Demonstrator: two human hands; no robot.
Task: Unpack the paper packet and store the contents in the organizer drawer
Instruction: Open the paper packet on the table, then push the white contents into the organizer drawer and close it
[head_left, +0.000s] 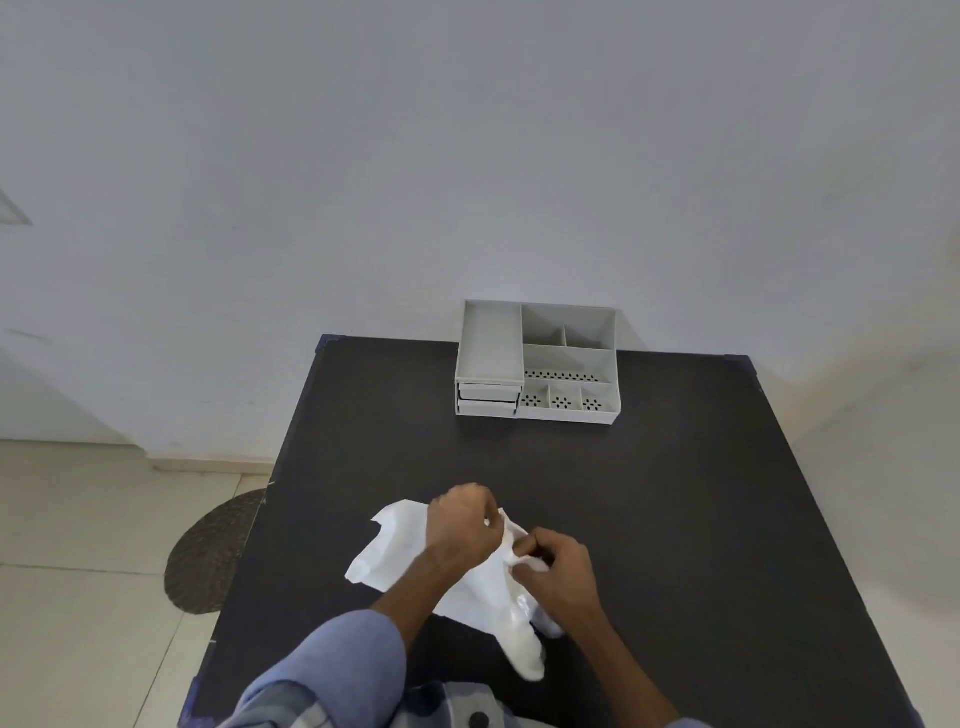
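Observation:
A crumpled white paper packet (395, 545) lies on the near middle of the black table (675, 493). My left hand (460, 525) grips its upper edge and my right hand (558, 571) pinches a fold just right of it. A clear plastic bag (524, 644) sticks out of the packet toward me, under my right wrist; its contents cannot be made out. The grey organizer (537, 364) stands at the table's far edge, with stacked drawers (487, 402) on its left side, all pushed in.
The organizer has several open compartments on top and at the right. A white wall rises behind the table. A dark round mat (213, 556) lies on the tiled floor left of the table.

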